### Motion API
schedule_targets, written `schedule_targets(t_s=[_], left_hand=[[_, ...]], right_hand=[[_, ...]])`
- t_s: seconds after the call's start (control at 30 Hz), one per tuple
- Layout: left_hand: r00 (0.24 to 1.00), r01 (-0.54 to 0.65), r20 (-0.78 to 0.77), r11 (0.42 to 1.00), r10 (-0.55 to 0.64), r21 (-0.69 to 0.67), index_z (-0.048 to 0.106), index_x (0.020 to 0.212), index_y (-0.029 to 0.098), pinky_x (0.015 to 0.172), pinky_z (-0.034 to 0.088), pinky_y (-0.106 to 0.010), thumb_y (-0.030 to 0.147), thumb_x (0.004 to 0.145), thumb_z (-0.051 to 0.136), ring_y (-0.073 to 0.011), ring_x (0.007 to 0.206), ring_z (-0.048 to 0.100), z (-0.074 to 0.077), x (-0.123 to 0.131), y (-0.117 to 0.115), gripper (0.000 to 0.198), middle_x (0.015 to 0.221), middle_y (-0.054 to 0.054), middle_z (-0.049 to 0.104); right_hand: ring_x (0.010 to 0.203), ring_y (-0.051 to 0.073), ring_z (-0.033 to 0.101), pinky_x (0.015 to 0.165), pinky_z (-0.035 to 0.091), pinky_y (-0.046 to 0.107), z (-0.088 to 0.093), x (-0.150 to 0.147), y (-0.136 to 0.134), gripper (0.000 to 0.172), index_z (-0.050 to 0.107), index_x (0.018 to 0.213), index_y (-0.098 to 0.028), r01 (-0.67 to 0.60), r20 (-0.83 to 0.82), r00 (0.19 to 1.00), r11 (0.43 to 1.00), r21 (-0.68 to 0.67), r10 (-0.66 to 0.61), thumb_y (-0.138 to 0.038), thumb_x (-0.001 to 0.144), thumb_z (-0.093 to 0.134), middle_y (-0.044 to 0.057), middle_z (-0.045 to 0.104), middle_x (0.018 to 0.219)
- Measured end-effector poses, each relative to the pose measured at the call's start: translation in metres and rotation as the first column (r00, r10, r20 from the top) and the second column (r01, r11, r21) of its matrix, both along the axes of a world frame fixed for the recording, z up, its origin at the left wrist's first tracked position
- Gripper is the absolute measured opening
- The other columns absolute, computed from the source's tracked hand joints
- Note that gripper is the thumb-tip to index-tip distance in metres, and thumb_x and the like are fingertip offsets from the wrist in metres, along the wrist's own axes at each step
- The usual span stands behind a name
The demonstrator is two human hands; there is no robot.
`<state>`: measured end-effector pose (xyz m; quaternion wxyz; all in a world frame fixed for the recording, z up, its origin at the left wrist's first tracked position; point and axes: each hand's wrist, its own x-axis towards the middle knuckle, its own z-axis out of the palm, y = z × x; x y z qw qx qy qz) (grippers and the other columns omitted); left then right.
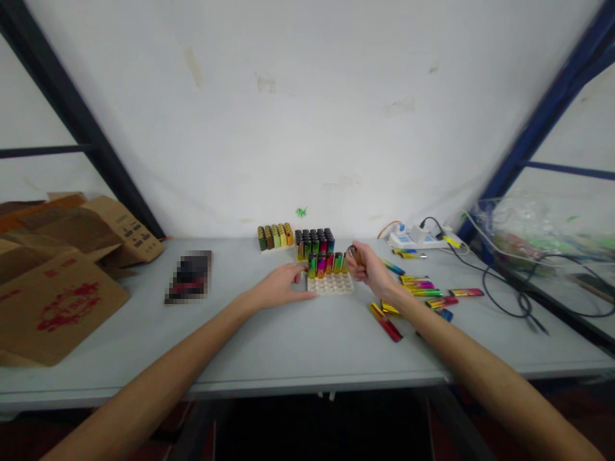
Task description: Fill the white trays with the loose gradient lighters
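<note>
A white tray with rows of round holes [331,285] lies on the table before me. Along its back row several shiny coloured lighters [329,263] stand upright. My left hand [283,285] is at the tray's left edge, thumb and fingers apart; the thumb reaches the front left corner. Just right of the standing lighters, my right hand [369,267] is closed around a lighter [354,254], whose metal top shows above the fingers. Near my right forearm, several loose lighters [425,291] lie flat, one red and gold lighter [385,322] closest to the front.
Behind the tray stand a block of black-topped lighters [314,242] and a block of yellow and green lighters [275,235]. Cardboard boxes [62,282] and a blurred dark item [189,276] are at left. A power strip [418,239], black cable [504,312] and clear plastic [519,224] lie at right.
</note>
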<state>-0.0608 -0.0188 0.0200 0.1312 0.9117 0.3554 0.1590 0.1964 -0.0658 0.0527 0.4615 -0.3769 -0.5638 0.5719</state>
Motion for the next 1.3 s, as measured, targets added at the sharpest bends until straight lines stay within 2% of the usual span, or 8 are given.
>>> schedule_targets(t_s=[0.27, 0.5, 0.63, 0.77, 0.9, 1.07, 1.17, 1.3], left_hand=[[1.0, 0.006, 0.011, 1.0, -0.006, -0.007, 0.061, 0.094, 0.018, 0.068, 0.041, -0.03, 0.073, 0.081, 0.064, -0.0228, 0.075, 0.057, 0.002, 0.001, -0.001, 0.057, 0.085, -0.004, 0.061], [1.0, 0.003, 0.016, 1.0, -0.003, -0.01, 0.061, 0.095, 0.019, 0.068, 0.042, -0.031, 0.073, 0.081, 0.064, -0.0229, 0.076, 0.058, 0.002, 0.001, -0.001, 0.056, 0.087, -0.004, 0.062], [1.0, 0.006, 0.022, 1.0, -0.006, -0.009, 0.062, 0.095, 0.018, 0.068, 0.042, -0.031, 0.073, 0.081, 0.064, -0.0221, 0.075, 0.057, 0.001, 0.0, -0.001, 0.056, 0.086, -0.004, 0.061], [1.0, 0.002, 0.013, 1.0, -0.002, -0.015, 0.061, 0.097, 0.018, 0.068, 0.042, -0.031, 0.075, 0.08, 0.063, -0.0225, 0.075, 0.058, 0.0, 0.0, 0.0, 0.06, 0.086, -0.005, 0.062], [1.0, 0.006, 0.024, 1.0, -0.006, -0.011, 0.063, 0.1, 0.018, 0.069, 0.042, -0.032, 0.073, 0.081, 0.064, -0.0226, 0.075, 0.058, -0.001, 0.0, 0.0, 0.059, 0.087, -0.005, 0.062], [0.999, 0.015, 0.047, 1.0, -0.014, -0.017, 0.064, 0.107, 0.018, 0.069, 0.042, -0.031, 0.071, 0.08, 0.065, -0.0225, 0.077, 0.058, -0.002, -0.001, 0.001, 0.06, 0.088, -0.005, 0.063], [0.999, 0.012, 0.036, 1.0, -0.011, -0.013, 0.064, 0.106, 0.017, 0.069, 0.042, -0.032, 0.072, 0.081, 0.065, -0.0227, 0.076, 0.058, -0.003, -0.001, 0.001, 0.061, 0.088, -0.005, 0.063], [1.0, 0.002, 0.016, 1.0, -0.002, -0.005, 0.063, 0.104, 0.017, 0.068, 0.041, -0.031, 0.072, 0.081, 0.064, -0.0231, 0.076, 0.058, -0.001, -0.001, 0.0, 0.06, 0.087, -0.005, 0.062]], right_hand=[[0.044, 0.01, 0.01, 0.042, 0.011, 0.024, -0.014, -0.02, -0.004, 0.03, 0.028, 0.062, -0.025, 0.046, 0.062, 0.997, 0.988, -0.15, -0.037, -0.039, 0.088, 0.03, -0.008, 0.02, 0.051], [0.044, 0.009, 0.014, 0.043, 0.013, 0.023, -0.019, -0.017, 0.001, 0.044, 0.039, 0.065, -0.023, 0.064, 0.038, 0.997, 0.99, -0.124, -0.06, -0.058, 0.092, 0.038, -0.009, 0.022, 0.054], [0.047, 0.009, 0.024, 0.045, 0.021, 0.022, -0.021, -0.017, 0.004, 0.059, 0.059, 0.084, -0.019, 0.062, 0.023, 0.998, 0.998, -0.014, -0.061, -0.075, 0.091, 0.042, -0.008, 0.029, 0.059], [0.058, 0.013, 0.042, 0.055, 0.037, 0.025, -0.021, -0.016, 0.003, 0.056, 0.064, 0.103, -0.02, 0.066, 0.091, 0.992, 0.98, 0.187, -0.084, -0.071, 0.096, 0.042, -0.004, 0.043, 0.068], [0.068, 0.015, 0.05, 0.063, 0.042, 0.027, -0.018, -0.013, 0.0, 0.046, 0.064, 0.096, -0.021, 0.019, 0.308, 0.941, 0.932, 0.363, -0.139, -0.064, 0.098, 0.048, -0.002, 0.053, 0.073], [0.088, 0.019, 0.062, 0.078, 0.047, 0.029, -0.017, -0.012, -0.002, 0.039, 0.071, 0.102, -0.018, -0.05, 0.388, 0.911, 0.896, 0.441, -0.14, -0.055, 0.095, 0.061, 0.005, 0.07, 0.097], [0.096, 0.021, 0.064, 0.082, 0.049, 0.031, -0.018, -0.012, -0.003, 0.035, 0.074, 0.101, -0.02, -0.016, 0.439, 0.857, 0.838, 0.545, -0.269, -0.053, 0.092, 0.066, 0.008, 0.07, 0.105], [0.078, 0.019, 0.063, 0.074, 0.048, 0.031, -0.018, -0.013, -0.005, 0.032, 0.076, 0.098, -0.021, 0.014, 0.507, 0.75, 0.778, 0.629, -0.424, -0.05, 0.095, 0.063, 0.007, 0.072, 0.09]])
